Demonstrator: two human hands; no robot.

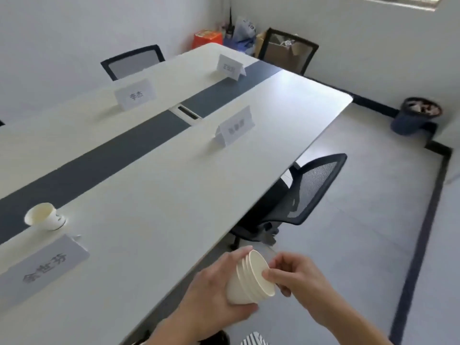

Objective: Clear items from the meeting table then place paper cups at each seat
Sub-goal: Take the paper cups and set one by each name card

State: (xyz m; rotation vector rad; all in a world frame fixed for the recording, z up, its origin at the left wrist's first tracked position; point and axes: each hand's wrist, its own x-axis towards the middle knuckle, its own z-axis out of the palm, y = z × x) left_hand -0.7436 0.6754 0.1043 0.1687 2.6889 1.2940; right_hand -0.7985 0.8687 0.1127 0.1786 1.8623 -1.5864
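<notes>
Head view | left hand (211, 292) wrapped around nested cup stack (249, 280), off table (174, 195) edge, for steadiness | right hand (296, 277) fingertips pinching top rim, likely to peel one free | one cup (44, 216) already by near name card (42, 265).

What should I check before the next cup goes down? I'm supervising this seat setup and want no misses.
1. Stack of paper cups held firmly by the left hand: ok.
2. Right hand pinching the rim of the top cup to peel it off: ok.
3. Only one cup separating: cannot tell; the rims sit close together.
4. Seat by the nearest name card already has a cup: ok.
5. Spot near the next name card free of items: ok.
6. Remaining cups enough for the other seats: cannot tell.
</notes>
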